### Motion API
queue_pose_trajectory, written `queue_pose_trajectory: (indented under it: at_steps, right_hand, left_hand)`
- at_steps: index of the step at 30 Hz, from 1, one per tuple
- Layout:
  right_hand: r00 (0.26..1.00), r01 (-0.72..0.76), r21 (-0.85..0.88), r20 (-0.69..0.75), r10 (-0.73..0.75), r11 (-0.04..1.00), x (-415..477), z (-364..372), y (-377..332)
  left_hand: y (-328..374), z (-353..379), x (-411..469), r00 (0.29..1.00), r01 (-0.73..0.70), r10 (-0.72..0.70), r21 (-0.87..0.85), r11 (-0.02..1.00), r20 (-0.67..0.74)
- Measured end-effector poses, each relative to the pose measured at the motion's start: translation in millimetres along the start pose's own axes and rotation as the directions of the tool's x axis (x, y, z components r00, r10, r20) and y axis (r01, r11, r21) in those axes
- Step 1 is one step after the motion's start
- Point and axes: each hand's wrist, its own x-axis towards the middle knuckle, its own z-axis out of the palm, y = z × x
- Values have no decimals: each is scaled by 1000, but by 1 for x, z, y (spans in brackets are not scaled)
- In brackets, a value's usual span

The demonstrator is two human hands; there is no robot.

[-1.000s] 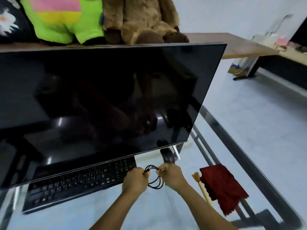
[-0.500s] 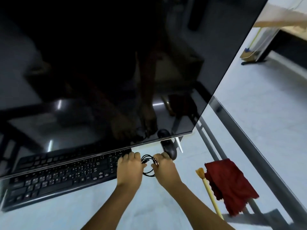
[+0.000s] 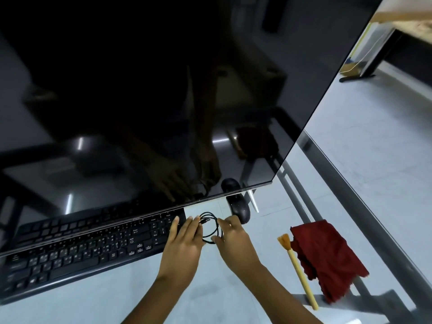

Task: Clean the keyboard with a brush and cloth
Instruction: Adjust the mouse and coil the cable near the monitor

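Note:
A black keyboard lies on the glass desk, its far rows hidden under the monitor's lower edge. At its right end a coiled black cable rests on the desk between my hands. My left hand lies flat with its fingers on the coil's left side and over the keyboard's corner. My right hand pinches the coil's right side. A yellow-handled brush with orange bristles lies to the right, and a dark red cloth lies beside it.
A large dark monitor leans over the desk and fills most of the view. A black mouse sits just beyond my right hand. The desk's metal frame rail runs along the right edge, with pale floor beyond.
The view has tilted down and closer, so the plush toys and shelf are gone from sight. My hands moved the cable coil forward to the keyboard's right end, and my left fingers have spread flat.

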Motion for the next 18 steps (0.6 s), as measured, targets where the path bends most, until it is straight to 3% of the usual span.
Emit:
queue_pose_trajectory:
  at_steps: [6, 9, 18]
  right_hand:
    - [997, 80, -123, 10, -80, 989, 31, 2, -13]
    - [1000, 23, -70, -15, -24, 997, 37, 5, -15]
    - [997, 65, -89, -28, -67, 994, 18, -11, -5]
  left_hand:
    - [3, -4, 19, 990, 104, -111, 74, 992, 86]
    - [8, -6, 23, 985, 131, -139, 81, 988, 100]
    - [14, -7, 7, 991, 130, -129, -2, 992, 27]
